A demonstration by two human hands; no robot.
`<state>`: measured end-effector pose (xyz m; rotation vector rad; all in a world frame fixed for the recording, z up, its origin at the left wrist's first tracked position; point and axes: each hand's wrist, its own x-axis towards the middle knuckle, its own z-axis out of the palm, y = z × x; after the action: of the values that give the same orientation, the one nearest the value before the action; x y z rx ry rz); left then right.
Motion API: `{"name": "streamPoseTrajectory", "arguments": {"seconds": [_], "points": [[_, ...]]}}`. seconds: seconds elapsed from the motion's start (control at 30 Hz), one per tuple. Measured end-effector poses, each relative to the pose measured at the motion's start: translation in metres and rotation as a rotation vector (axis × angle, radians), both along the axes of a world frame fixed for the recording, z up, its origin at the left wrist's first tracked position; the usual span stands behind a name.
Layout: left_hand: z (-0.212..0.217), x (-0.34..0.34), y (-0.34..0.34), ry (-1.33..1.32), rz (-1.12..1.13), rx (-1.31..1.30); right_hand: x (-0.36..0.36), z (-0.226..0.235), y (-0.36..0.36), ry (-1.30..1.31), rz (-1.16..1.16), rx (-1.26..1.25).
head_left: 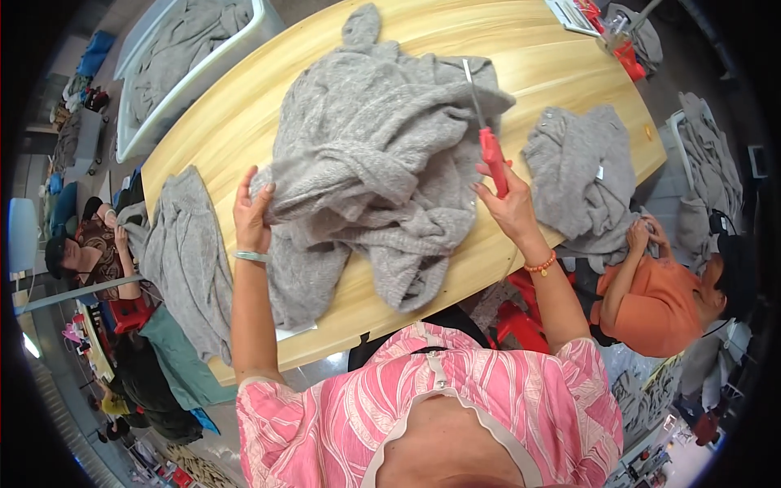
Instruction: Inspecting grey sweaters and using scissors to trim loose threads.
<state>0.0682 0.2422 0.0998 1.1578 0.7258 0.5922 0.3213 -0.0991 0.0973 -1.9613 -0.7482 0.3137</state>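
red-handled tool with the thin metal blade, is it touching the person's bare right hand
Touching. The head view shows the red-handled tool gripped by its lower end in the bare right hand.

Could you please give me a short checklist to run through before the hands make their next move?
1. Tool in the right hand: ok; it holds the red-handled tool.
2. Blade pointing away from the person's body: ok.
3. Blade clear of the grey knit garment: cannot tell; it overlaps the garment in view, but contact is unclear.
4. Left hand firmly gripping the garment: cannot tell; it is at the left edge, but firmness does not show.
5. Garment spread flat: not ok; it lies bunched and folded on the table.
6. Co-worker's hands away from this garment: ok; they are at a separate grey garment on the right.
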Motion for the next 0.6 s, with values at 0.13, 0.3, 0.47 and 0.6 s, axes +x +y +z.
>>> {"name": "streamPoseTrajectory", "arguments": {"seconds": [0.13, 0.3, 0.47, 0.6], "points": [[-0.016, -0.005, -0.001, -0.079, 0.068, -0.158, -0.049, 0.013, 0.072, 0.004, 0.09, -0.142], [-0.015, -0.001, 0.031, -0.051, -0.042, -0.071, -0.067, -0.045, 0.119, -0.173, -0.072, -0.208], [0.022, -0.002, 0.093, 0.013, -0.068, 0.279, -0.026, 0.021, 0.082, -0.036, -0.098, -0.118], [0.081, 0.033, 0.107, -0.3, 0.012, 0.281, -0.041, 0.17, 0.042, -0.261, -0.05, -0.196]]}}
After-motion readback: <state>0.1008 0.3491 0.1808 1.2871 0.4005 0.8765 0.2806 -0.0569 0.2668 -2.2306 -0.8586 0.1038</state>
